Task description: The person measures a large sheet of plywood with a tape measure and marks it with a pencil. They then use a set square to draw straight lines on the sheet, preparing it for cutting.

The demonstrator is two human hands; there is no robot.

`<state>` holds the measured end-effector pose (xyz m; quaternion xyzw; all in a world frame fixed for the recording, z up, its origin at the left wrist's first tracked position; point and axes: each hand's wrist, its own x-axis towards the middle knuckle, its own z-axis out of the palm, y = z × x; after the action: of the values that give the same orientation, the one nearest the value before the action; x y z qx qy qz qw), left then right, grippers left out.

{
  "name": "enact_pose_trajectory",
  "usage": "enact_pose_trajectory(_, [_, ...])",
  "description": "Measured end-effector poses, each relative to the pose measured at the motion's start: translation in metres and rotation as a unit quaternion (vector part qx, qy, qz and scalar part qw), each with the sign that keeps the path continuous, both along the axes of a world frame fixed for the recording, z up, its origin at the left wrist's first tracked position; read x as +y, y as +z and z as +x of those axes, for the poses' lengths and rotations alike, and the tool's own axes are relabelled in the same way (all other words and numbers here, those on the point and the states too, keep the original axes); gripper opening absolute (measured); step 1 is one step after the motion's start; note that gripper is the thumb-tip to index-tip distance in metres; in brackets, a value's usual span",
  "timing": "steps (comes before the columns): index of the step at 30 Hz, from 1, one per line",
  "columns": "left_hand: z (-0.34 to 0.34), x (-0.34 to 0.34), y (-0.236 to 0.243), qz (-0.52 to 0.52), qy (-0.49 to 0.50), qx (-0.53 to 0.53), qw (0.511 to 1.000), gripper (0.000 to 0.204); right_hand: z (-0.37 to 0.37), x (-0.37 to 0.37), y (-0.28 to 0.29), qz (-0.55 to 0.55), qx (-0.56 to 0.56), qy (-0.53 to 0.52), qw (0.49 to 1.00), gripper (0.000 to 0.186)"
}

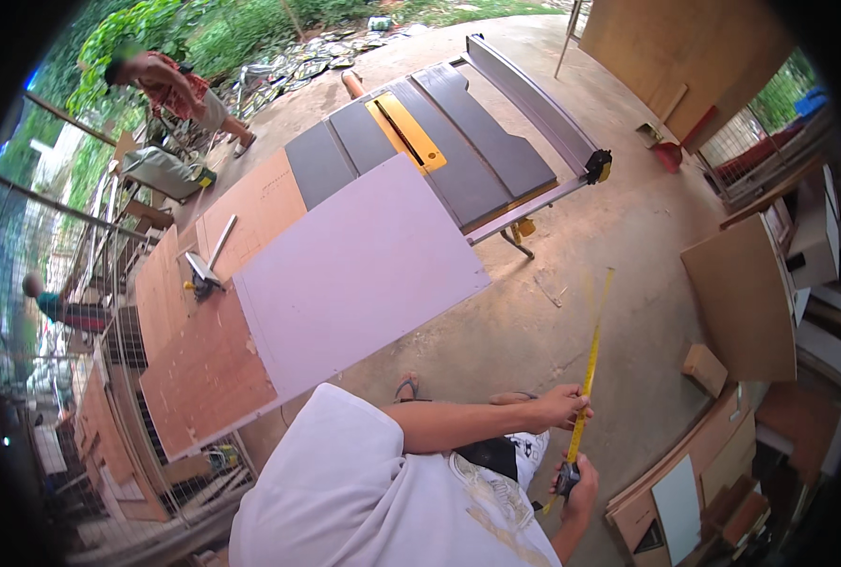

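Observation:
My right hand (583, 484) grips the dark case of a tape measure (567, 479) in front of my body. Out of it runs the yellow tape blade (590, 364), stretched away from me over the concrete floor, its far end in the air. My left arm reaches across my chest, and the left hand (562, 406) pinches the blade a little way beyond the case. To the left of both hands lies a large pale lilac panel (364, 274), resting on a brown board and touching the table saw (477, 142).
A try square (214, 255) and a small dark tool lie on the plywood (269, 194) at the left. Wood offcuts (677, 501) lean at the right. One person (180, 90) stands at the far left, another (52, 302) beyond the mesh fence.

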<state>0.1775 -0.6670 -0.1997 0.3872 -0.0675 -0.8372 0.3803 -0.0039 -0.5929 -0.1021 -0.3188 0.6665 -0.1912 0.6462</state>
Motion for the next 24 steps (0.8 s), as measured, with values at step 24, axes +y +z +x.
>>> enact_pose_trajectory(24, [-0.261, -0.518, 0.000, -0.058, 0.315, -0.195, 0.927, 0.045, -0.622, -0.465, 0.099, -0.105, 0.244, 0.302, 0.916, 0.039])
